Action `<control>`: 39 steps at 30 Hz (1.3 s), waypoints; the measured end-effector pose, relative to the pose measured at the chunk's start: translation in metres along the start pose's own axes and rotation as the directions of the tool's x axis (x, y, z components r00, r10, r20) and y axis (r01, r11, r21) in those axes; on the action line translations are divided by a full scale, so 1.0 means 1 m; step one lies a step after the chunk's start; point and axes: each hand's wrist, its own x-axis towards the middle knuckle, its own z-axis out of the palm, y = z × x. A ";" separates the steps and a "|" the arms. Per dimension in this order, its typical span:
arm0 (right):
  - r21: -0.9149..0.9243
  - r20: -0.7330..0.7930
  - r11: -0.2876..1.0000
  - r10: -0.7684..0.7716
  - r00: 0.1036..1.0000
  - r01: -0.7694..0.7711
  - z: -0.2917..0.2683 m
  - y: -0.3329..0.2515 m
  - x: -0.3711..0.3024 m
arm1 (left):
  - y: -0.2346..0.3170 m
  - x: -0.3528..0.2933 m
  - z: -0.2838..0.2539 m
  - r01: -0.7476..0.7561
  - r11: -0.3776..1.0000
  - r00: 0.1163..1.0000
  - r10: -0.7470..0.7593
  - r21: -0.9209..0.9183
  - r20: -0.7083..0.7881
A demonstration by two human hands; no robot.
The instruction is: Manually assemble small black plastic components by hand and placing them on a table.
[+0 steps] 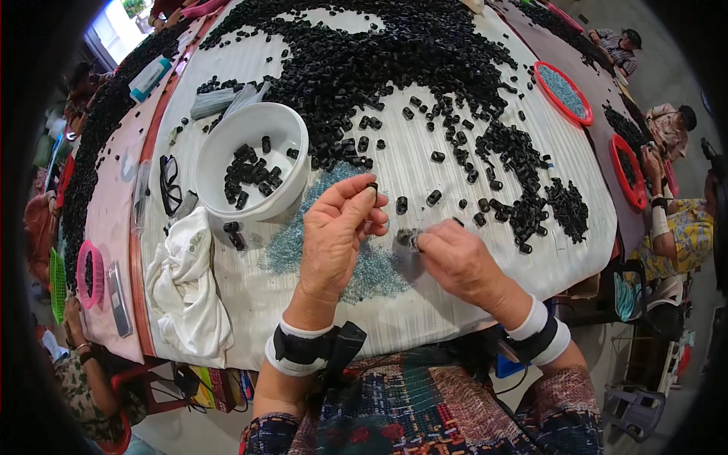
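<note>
My left hand [334, 235] is raised over the middle of the table, thumb and fingers pinching a small black cylindrical piece [371, 186]. To its right, my right hand [462, 262] is closed and slightly smeared by motion. A small greyish, blurred thing [408, 240] shows at its fingertips; its kind cannot be made out. Beneath and between the hands lies a heap of tiny pale-blue pieces [371, 277]. A white plastic bowl [300, 152] stands left of my left hand, with several black cylindrical pieces [244, 168] inside. More black pieces [434, 197] are scattered beyond my hands.
A large heap of black pieces [402, 64] covers the far table. Black glasses [171, 182] and a white cloth [189, 280] lie left of the bowl. Pale bundled strips [214, 103] lie behind it. Red-rimmed trays [540, 70] and co-workers [671, 129] are at the sides.
</note>
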 end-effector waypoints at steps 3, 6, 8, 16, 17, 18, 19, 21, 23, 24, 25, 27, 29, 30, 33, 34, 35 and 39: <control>-0.073 0.043 0.995 -0.058 0.997 0.061 0.006 0.000 -0.001 | -0.001 0.001 -0.001 0.030 0.998 0.999 -0.029 0.055 -0.021; -0.111 0.056 0.991 -0.066 0.996 0.072 0.007 -0.002 -0.001 | 0.000 -0.001 0.001 0.058 0.995 0.998 -0.056 0.077 -0.027; -0.074 -0.023 0.996 -0.054 0.998 0.052 0.007 -0.002 -0.005 | 0.001 -0.003 0.004 0.064 0.996 0.998 -0.064 0.068 -0.004; 0.130 -0.219 0.991 0.059 0.974 -0.031 -0.036 -0.013 0.023 | 0.000 -0.011 0.011 0.102 0.966 0.986 -0.130 0.237 0.107; 0.147 -0.240 0.989 0.032 0.970 0.003 -0.036 -0.013 0.026 | -0.001 -0.011 0.011 0.082 0.961 0.986 -0.116 0.264 0.118; 0.148 -0.241 0.989 0.031 0.970 0.005 -0.037 -0.013 0.028 | -0.001 -0.012 0.011 0.059 0.955 0.987 -0.099 0.291 0.126; 0.090 -0.221 0.996 -0.001 0.975 0.021 -0.038 -0.014 0.030 | -0.001 -0.011 0.012 0.058 0.955 0.987 -0.098 0.292 0.125; 0.035 -0.198 0.999 -0.032 0.980 0.040 -0.038 -0.014 0.034 | 0.000 -0.011 0.013 -0.008 0.945 0.987 -0.045 0.328 0.154; -0.017 -0.182 0.995 -0.098 0.978 0.097 -0.036 -0.015 0.037 | 0.002 -0.012 0.013 -0.018 0.934 0.988 -0.037 0.357 0.148; -0.016 -0.180 0.995 -0.098 0.979 0.096 -0.035 -0.015 0.037 | 0.001 -0.012 0.012 -0.026 0.923 0.988 -0.034 0.383 0.148; -0.015 -0.159 0.996 -0.085 0.984 0.084 -0.035 -0.016 0.038 | 0.000 -0.011 0.012 -0.024 0.924 0.989 -0.034 0.383 0.146; -0.012 -0.137 0.997 -0.077 0.988 0.076 -0.035 -0.018 0.039 | -0.001 -0.011 0.011 -0.016 0.911 0.992 -0.038 0.413 0.122; 0.037 -0.137 0.998 -0.050 0.989 0.055 -0.034 -0.020 0.039 | 0.001 -0.012 0.012 -0.001 0.910 0.992 -0.051 0.414 0.115; 0.036 -0.137 0.998 -0.052 0.989 0.058 -0.033 -0.019 0.039 | 0.001 -0.012 0.013 0.014 0.911 0.991 -0.067 0.412 0.114; 0.164 -0.198 0.986 0.029 0.980 0.004 -0.026 -0.015 0.037 | 0.001 -0.011 0.013 0.059 0.934 0.988 -0.105 0.353 0.115; 0.213 -0.228 0.977 0.066 0.971 -0.016 -0.024 -0.015 0.036 | 0.002 -0.012 0.013 0.055 0.934 0.988 -0.101 0.353 0.113; 0.262 -0.255 0.964 0.104 0.961 -0.035 -0.022 -0.015 0.036 | 0.002 -0.012 0.012 0.066 0.940 0.986 -0.113 0.334 0.121; 0.202 -0.297 0.979 0.066 0.953 -0.005 -0.018 -0.014 0.036 | 0.000 -0.012 0.010 0.069 0.948 0.982 -0.119 0.312 0.146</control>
